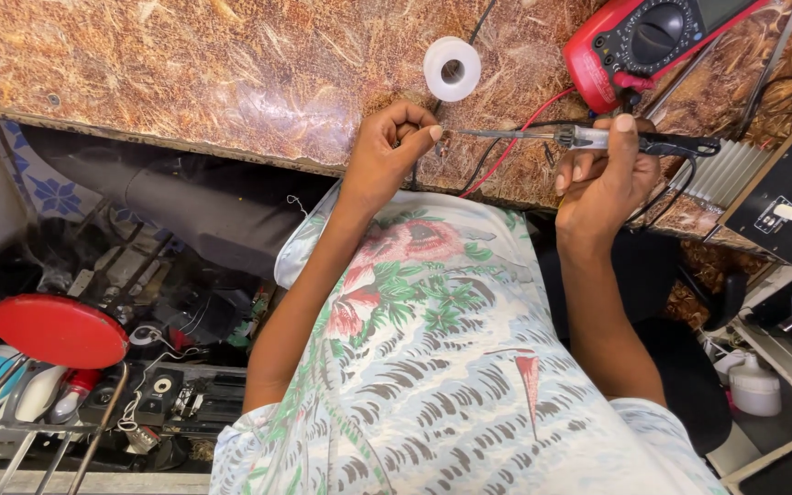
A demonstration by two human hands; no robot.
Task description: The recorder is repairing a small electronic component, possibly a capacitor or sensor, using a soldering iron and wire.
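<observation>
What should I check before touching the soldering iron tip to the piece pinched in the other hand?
1. Grip on the soldering iron: right hand wraps the handle. Ok.
2. Small part held by the left hand: pinched at the fingertips, too small to identify. Cannot tell.
3. Tip distance from fingers: tip sits right at the left fingertips. Not ok.
4. Wires: red wire and black wires run under the iron. Not ok.
5. Solder spool: on the table, just beyond the hands. Ok.
6. Multimeter: clear of the iron. Ok.

**What I can't make out**

Whatever my left hand [387,151] pinches is too small to tell. Beyond my right hand [602,170], the red multimeter [648,41] is cut by the top edge. The black box [786,197] runs off right.
</observation>
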